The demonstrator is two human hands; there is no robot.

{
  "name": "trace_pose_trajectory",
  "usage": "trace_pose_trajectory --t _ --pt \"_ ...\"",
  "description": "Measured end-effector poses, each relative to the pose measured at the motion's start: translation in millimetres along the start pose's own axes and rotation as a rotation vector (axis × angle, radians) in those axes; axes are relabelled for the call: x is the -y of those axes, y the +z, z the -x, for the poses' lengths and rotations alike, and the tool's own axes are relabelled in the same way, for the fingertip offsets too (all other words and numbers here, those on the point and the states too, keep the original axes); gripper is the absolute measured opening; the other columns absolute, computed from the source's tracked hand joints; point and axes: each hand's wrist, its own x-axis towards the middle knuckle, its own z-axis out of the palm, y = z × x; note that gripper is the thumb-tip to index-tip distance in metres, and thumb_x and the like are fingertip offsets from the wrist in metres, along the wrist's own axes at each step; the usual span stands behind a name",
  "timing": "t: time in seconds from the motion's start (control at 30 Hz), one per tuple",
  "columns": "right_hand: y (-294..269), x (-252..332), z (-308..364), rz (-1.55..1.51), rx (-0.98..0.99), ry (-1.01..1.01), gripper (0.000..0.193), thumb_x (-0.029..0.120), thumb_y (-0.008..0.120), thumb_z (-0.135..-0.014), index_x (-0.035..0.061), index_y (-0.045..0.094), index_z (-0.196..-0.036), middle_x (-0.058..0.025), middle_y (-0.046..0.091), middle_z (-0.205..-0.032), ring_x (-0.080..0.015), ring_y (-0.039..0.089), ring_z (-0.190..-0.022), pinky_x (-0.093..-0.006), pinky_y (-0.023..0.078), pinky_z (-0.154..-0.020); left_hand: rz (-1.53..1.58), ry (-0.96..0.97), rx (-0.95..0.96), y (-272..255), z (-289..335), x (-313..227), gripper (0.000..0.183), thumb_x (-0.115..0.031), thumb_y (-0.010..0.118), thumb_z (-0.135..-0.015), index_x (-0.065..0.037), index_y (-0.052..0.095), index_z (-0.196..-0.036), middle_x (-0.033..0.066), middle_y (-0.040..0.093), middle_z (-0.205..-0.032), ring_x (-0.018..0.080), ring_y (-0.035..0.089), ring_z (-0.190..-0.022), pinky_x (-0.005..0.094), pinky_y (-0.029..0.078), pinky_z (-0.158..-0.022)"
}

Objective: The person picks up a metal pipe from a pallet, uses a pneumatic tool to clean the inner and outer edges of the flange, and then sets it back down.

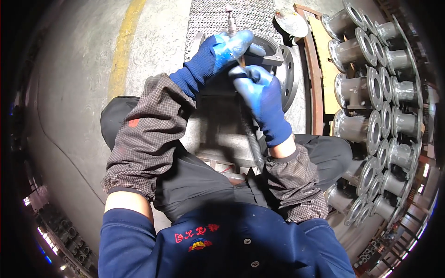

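Note:
Both my hands wear blue gloves and are closed around an air die grinder (231, 25). Its small pinkish grinding tip points away from me. My left hand (230, 48) wraps its front part, and my right hand (257, 85) grips the rear end, nearer to me. A dark ribbed hose (252, 141) runs from the right hand down between my legs. Just beyond and beneath the hands stands a grey metal flanged part (276, 54), partly hidden by the gloves. Whether the grinder's tip touches any metal cannot be made out.
Many flanged pipe pieces (354, 88) are stacked on the right beside a reddish-brown frame (315, 74) and a yellowish board (327, 69). A patterned metal mat (259, 16) lies ahead, a whitish round plate (292, 23) at its right. A yellow floor line (123, 55) runs left.

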Motion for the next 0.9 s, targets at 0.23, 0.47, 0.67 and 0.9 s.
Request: trace_pose_trajectory --t 0.23,0.47,0.67,0.9 --pt "-8.1 30.5 9.1 -0.981 0.397 0.363 0.046 0.034 0.038 -0.097 -0.0071 0.058 -0.102 -0.0231 0.063 -0.079 -0.0154 0.055 -0.047 -0.0175 0.045 -0.042 -0.032 0.184 -0.044 -6.7 -15.3 21.2 0.048 -0.046 0.050 -0.091 -0.001 0.062 -0.103 0.0074 0.062 -0.089 0.0118 0.056 -0.080 0.0264 0.047 -0.073" --pt "-116.3 97.6 -53.3 0.538 0.483 0.118 0.046 0.028 0.043 -0.091 -0.0015 0.050 -0.125 -0.0085 0.064 -0.070 -0.0081 0.050 -0.044 -0.0199 0.040 -0.043 -1.028 0.686 -0.514 6.5 -19.2 44.1 0.024 -0.025 0.057 -0.081 -0.005 0.069 -0.080 0.0128 0.067 -0.083 0.0290 0.063 -0.079 0.0380 0.049 -0.075" --pt "-140.7 63.1 -118.7 0.749 0.650 0.418 0.039 0.013 0.056 -0.088 0.0036 0.052 -0.125 -0.0068 0.062 -0.063 -0.0081 0.050 -0.038 -0.0203 0.042 -0.036 -0.921 0.818 -0.483 11.9 -26.3 49.0 0.015 -0.017 0.062 -0.078 -0.004 0.069 -0.080 0.0127 0.067 -0.082 0.0276 0.063 -0.076 0.0365 0.050 -0.071" --pt "-107.2 71.9 -133.3 1.044 0.755 0.319 0.033 0.016 0.054 -0.090 0.0029 0.055 -0.120 -0.0064 0.059 -0.066 -0.0124 0.060 -0.047 -0.0247 0.049 -0.037 -0.953 0.818 -0.470 9.7 -28.6 51.0 0.015 -0.017 0.060 -0.079 -0.004 0.069 -0.079 0.0122 0.067 -0.081 0.0263 0.064 -0.078 0.0391 0.048 -0.080"
